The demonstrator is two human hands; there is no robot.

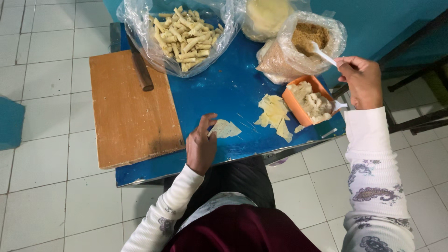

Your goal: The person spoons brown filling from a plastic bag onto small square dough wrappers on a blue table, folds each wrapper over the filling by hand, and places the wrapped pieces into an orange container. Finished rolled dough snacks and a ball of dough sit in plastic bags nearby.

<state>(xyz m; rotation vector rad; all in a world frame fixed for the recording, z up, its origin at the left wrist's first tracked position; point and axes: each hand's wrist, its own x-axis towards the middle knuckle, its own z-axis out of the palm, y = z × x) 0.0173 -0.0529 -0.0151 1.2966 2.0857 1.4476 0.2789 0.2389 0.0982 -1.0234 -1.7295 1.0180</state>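
Nearest the body, the left hand rests on the front edge of the blue table, fingers spread apart, fingertips pressing down on 1 thin pale wrapper sheet that lies flat on the surface. To the left of that hand a wooden board sits on the table, overhanging its left side. Right of the wrapper sheet lies a loose stack of pale wrapper pieces, touching the side of an orange tub filled with chunky pale filling; a white utensil rests at the tub's right rim.

Further out, the right hand is pinched together on the handle of a white plastic spoon, whose bowl dips into brown crumbs inside an open clear plastic bag standing behind the tub. A dark knife handle lies on the board's far right part, partly under another bag.

At the far edge, that big clear plastic bag holds many pale rolled sticks. Beside it, to the right, a 3rd clear bag holds something pale yellow and round. No label shows on any bag.
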